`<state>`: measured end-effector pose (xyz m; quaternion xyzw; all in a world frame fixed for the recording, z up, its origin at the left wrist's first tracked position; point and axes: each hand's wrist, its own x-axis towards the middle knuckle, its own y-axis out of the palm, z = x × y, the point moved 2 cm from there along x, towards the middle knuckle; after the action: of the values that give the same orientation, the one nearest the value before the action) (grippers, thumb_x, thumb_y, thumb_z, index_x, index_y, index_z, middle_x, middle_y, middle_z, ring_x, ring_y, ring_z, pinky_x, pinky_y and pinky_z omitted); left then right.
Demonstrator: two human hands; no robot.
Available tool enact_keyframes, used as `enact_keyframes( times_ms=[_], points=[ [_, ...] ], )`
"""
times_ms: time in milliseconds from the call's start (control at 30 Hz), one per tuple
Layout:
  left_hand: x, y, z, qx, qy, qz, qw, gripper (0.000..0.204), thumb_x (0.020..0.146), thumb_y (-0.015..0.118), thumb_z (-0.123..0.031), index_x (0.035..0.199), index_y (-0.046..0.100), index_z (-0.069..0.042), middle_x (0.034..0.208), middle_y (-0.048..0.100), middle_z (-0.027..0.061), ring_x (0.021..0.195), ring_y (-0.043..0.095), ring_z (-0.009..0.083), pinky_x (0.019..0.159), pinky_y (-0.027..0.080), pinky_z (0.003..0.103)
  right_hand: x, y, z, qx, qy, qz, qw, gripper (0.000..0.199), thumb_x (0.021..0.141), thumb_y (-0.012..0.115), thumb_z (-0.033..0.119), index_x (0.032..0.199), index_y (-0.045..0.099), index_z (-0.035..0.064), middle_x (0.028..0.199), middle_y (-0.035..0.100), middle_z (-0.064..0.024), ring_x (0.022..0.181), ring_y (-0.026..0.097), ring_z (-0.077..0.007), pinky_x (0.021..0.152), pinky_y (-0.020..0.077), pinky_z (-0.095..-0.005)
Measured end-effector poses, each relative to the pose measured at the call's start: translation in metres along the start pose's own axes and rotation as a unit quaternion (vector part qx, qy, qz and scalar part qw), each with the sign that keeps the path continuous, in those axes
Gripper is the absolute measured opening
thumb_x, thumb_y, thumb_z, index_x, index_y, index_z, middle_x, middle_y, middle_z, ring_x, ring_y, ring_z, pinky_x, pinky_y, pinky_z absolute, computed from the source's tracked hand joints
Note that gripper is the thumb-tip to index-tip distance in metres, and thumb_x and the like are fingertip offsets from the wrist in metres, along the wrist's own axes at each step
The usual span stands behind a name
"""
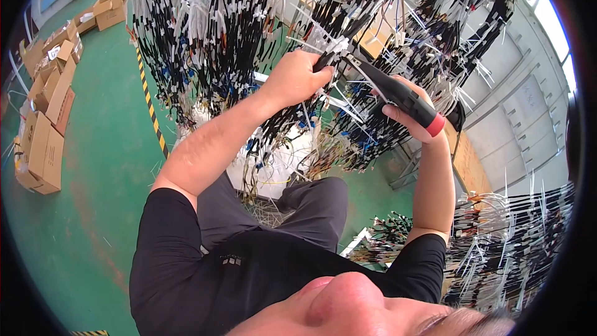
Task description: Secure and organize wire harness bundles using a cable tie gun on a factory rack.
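My left hand (293, 78) is closed around a bundle of black cables (326, 58) in the hanging wire harnesses. White cable ties (336, 45) wrap or cluster on that bundle just beyond my fingers, their tails sticking out. My right hand (413, 109) grips a black cable tie gun (398, 91) with a red rear end. Its narrow metal nose points up and left and meets the white ties beside my left hand; whether a tail sits inside the nose cannot be made out. My palm hides part of the tool's handle.
Dense harnesses (205, 31) hang on the left, with more harnesses (460, 18) at the right. Further bundles (504, 236) lie at lower right near a wooden board (469, 162). Open cardboard boxes (45, 149) line the far left, beyond yellow-black floor tape (148, 96).
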<state>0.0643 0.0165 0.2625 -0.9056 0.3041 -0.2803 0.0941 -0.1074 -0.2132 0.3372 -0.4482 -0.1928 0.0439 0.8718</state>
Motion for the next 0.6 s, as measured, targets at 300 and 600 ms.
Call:
enact_keyframes(
  times_ms=[300, 600],
  points=[
    [-0.002, -0.002, -0.009, 0.107, 0.084, -0.029, 0.990, 0.032, 0.092, 0.066, -0.029, 0.080, 0.072, 0.001, 0.069, 0.067, 0.0233, 0.068, 0.068, 0.0433, 0.067, 0.055, 0.049, -0.001, 0.011, 0.016, 0.023, 0.022, -0.027, 0.999, 0.042, 0.094, 0.078, 0.015, 0.132, 0.066, 0.0008, 0.113, 0.077, -0.0092, 0.100, 0.068, -0.0158, 0.096, 0.0531, -0.0326],
    [-0.003, -0.008, -0.002, 0.012, 0.009, 0.020, 1.000, 0.037, 0.096, 0.071, -0.030, 0.080, 0.068, 0.003, 0.060, 0.059, 0.0041, 0.057, 0.054, 0.0100, 0.056, 0.045, 0.034, -0.004, 0.047, 0.009, -0.303, -0.069, -0.160, 0.937, 0.025, 0.076, 0.071, 0.009, 0.099, 0.065, 0.0030, 0.089, 0.065, -0.0131, 0.084, 0.067, -0.0367, 0.078, 0.0547, -0.0440]
  ],
)
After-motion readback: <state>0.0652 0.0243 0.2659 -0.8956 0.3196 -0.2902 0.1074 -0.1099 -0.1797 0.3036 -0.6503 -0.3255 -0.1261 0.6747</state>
